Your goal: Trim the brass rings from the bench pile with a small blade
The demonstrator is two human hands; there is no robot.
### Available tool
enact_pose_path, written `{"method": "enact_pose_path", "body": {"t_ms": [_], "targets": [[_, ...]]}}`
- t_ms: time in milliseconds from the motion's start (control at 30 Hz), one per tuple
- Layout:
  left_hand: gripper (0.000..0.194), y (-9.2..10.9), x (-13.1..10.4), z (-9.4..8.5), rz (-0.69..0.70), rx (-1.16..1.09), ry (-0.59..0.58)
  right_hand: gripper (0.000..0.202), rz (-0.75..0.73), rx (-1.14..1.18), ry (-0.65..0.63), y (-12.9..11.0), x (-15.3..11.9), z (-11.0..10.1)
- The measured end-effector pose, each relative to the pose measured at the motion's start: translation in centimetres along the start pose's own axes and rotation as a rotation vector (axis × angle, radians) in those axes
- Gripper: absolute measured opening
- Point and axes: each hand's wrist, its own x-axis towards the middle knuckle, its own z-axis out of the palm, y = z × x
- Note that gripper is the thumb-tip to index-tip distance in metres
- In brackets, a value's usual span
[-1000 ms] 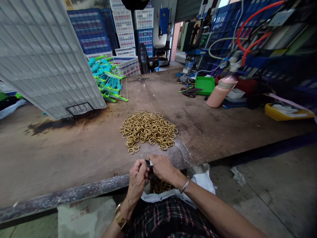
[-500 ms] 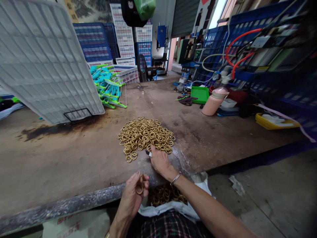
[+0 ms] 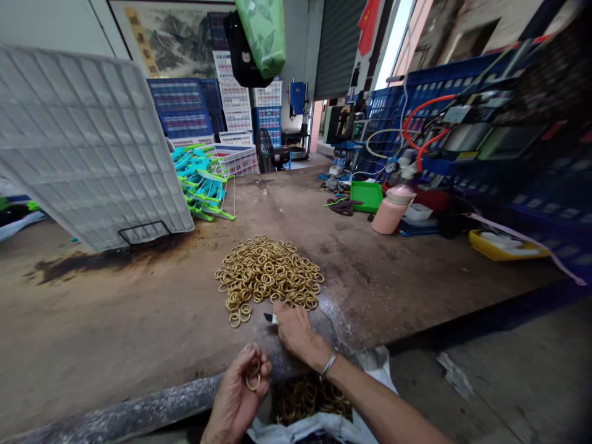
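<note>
A heap of gold-coloured rings point(image 3: 268, 271) lies on the worktable point(image 3: 152, 320). My left hand point(image 3: 243, 385) is closed, palm up, near the table's front edge, and pinches a couple of gold rings point(image 3: 253, 382) between thumb and fingers. At the near edge of the heap my right hand point(image 3: 298, 330) is closed, palm down, around a small utility knife point(image 3: 269, 317). Only its dark blade and a bit of pale body stick out to the left; the fingertips touching the rings are partly hidden. Below the table edge, an open white sack point(image 3: 300, 428) holds more rings point(image 3: 309, 398).
A large ribbed pale panel point(image 3: 92, 154) leans at the left, beside teal and green plastic pieces point(image 3: 201, 182). At the right are a pink bottle point(image 3: 393, 209), a green tray point(image 3: 366, 196) and a yellow tray point(image 3: 506, 246). A green bag point(image 3: 263, 37) hangs overhead.
The head view has tilted up, so everything sits lower in the picture. A second ring now shows in my left hand. My right hand stays at the heap's near edge with the utility knife.
</note>
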Motion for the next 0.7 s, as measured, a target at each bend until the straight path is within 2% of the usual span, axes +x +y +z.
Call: {"method": "enact_pose_path", "body": {"t_ms": [100, 200, 300, 400, 467, 567, 700], "targets": [[0.021, 0.0, 0.2, -0.2, 0.024, 0.061, 0.011, 0.028, -0.027, 0.078, -0.010, 0.1, -0.8, 0.0], [0.026, -0.1, 0.7, -0.4, 0.133, 0.233, -0.006, 0.027, -0.023, 0.203, 0.017, 0.4, -1.0, 0.2], [0.038, 0.0, 1.6, -0.3, 0.318, 0.488, 0.051, 0.017, -0.023, 0.468, 0.083, 0.6, -0.7, 0.0], [0.055, 0.2, 2.6, 0.1, 0.433, 0.693, 0.093, 0.013, -0.057, 0.776, 0.065, 0.6, -0.7, -0.8], [0.059, 0.3, 3.1, 0.7, 0.433, 0.740, 0.081, 0.013, -0.059, 0.928, 0.003, 0.5, -1.0, -1.5], [0.054, 0.2, 3.5, 1.5, 0.397, 0.732, 0.074, 0.011, -0.034, 1.071, -0.092, 0.5, -1.4, -2.1], [0.050, -0.1, 3.5, 1.7, 0.375, 0.711, 0.080, 0.007, 0.034, 1.155, -0.089, 0.7, -1.6, -1.3]]}}
